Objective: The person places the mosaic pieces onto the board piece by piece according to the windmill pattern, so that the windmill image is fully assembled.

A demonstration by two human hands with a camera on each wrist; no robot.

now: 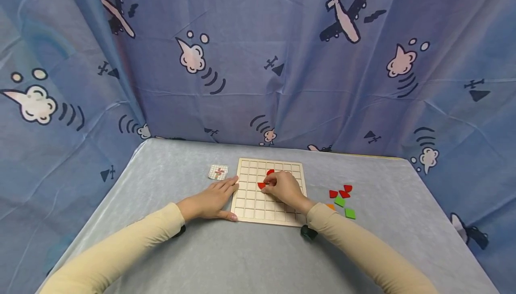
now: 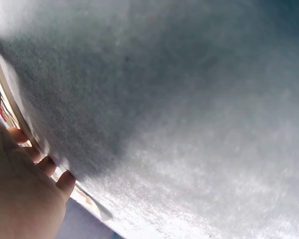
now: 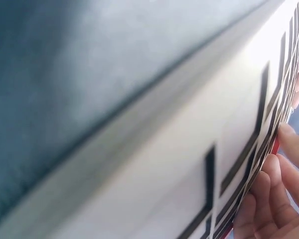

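Observation:
A square wooden grid board (image 1: 255,204) lies on the table. My left hand (image 1: 211,199) rests along its left edge, fingers stretched out, the thumb near the lower left corner. Over the middle of the board, my right hand (image 1: 285,190) pinches a red quarter-round piece (image 1: 261,185) between thumb and fingers, right at the grid. In the right wrist view a sliver of the red piece (image 3: 275,146) shows between the fingertips. Another red piece (image 1: 270,171) sits on the grid just above, partly hidden by the right hand.
Right of the board lie several loose pieces: red pieces (image 1: 347,188), green pieces (image 1: 350,214) and an orange piece (image 1: 331,206) partly behind the right sleeve. A small card (image 1: 218,172) with a red pinwheel pattern lies left of the board. A blue printed curtain (image 1: 242,105) hangs behind the table.

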